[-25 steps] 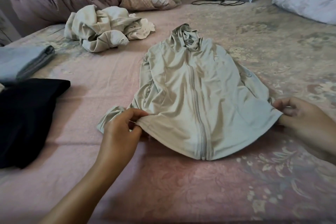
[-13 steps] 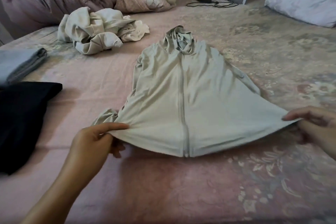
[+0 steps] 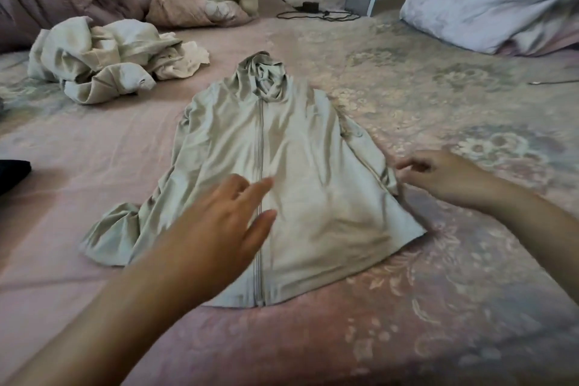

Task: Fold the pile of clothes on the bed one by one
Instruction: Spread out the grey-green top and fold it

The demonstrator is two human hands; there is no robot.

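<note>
Sage-green hooded jacket [image 3: 282,197] lies zipped, front up, flat on the bed [image 3: 438,307]. Left hand [image 3: 219,229] hovers over its lower front, grip wide, fingers straight, holding nothing. Right hand [image 3: 445,175] sits loosely curled just beside the right sleeve. Best smooth outward from the zip, then fold sleeves inward.

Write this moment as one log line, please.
stage: smoothing | jacket: zipped, flat on bed | left hand: open over front | right hand: at sleeve
</note>
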